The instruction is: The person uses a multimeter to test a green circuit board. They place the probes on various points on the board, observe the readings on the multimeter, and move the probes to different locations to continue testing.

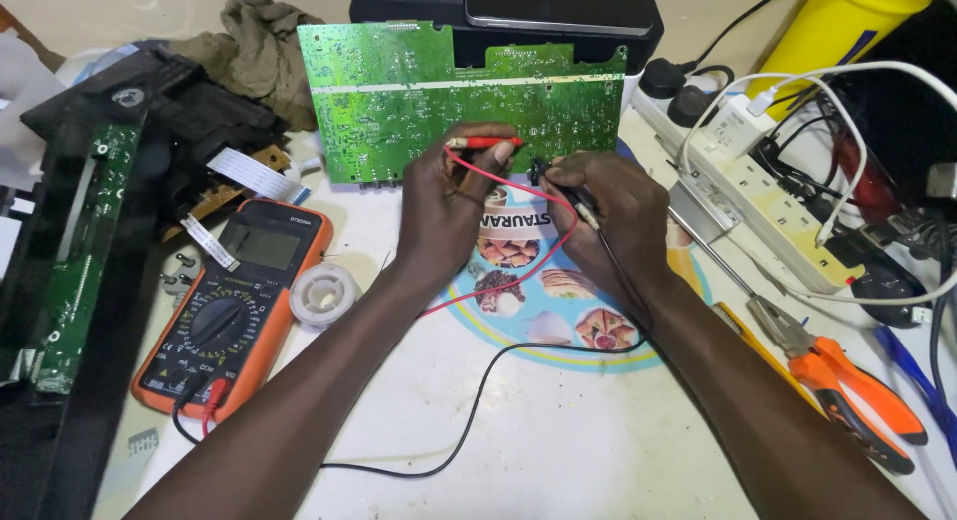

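Observation:
A large green circuit board (439,91) stands tilted at the back of the white table, solder side toward me. My left hand (449,206) grips a red test probe (485,141) and lays its tip on the board's lower edge. My right hand (608,216) pinches a black test probe (586,209) against the board just right of the red one. Red and black leads run from the probes across the table to an orange multimeter (237,306) at the left.
A solder spool (325,293) lies beside the meter. Orange-handled pliers (847,390) and a white power strip (758,196) with plugs and cables sit at the right. A black printer chassis (90,211) fills the left. A round colourful mat (558,311) lies under my hands.

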